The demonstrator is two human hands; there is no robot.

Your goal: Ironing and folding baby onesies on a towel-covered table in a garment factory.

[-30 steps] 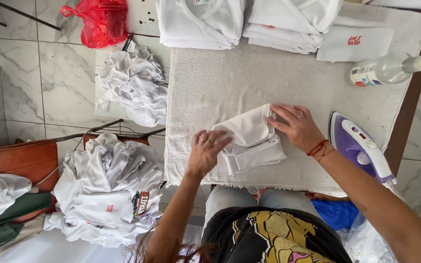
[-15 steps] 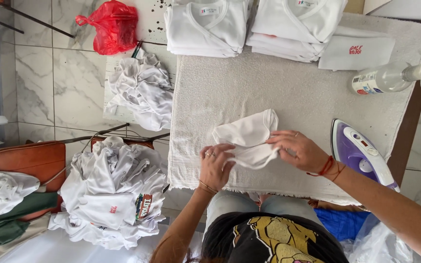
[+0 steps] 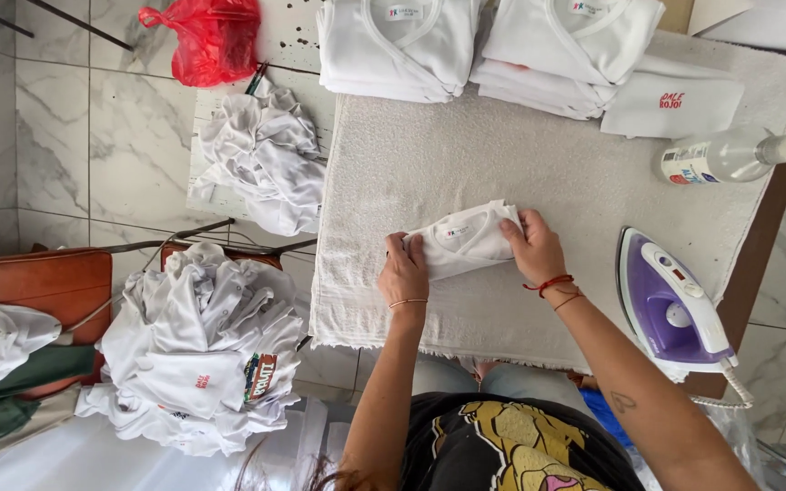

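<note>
In the middle of the frame, the left hand [image 3: 404, 271] and the right hand [image 3: 533, 245] each pinch one end of a small white shirt [image 3: 462, 241], now folded small on the towel-covered tabletop [image 3: 429, 145]. Two stacks of folded shirts [image 3: 493, 45] sit at the top, so some are done. Two crumpled shirt piles [image 3: 202, 350] at the left look not folded yet.

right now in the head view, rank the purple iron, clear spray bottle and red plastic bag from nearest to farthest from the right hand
1. Purple and white steam iron: just right of the right hand, on the towel's edge.
2. Clear plastic spray bottle: lying farther off, up and to the right.
3. Red plastic bag: farthest, at the top left, beyond the towel.
</note>
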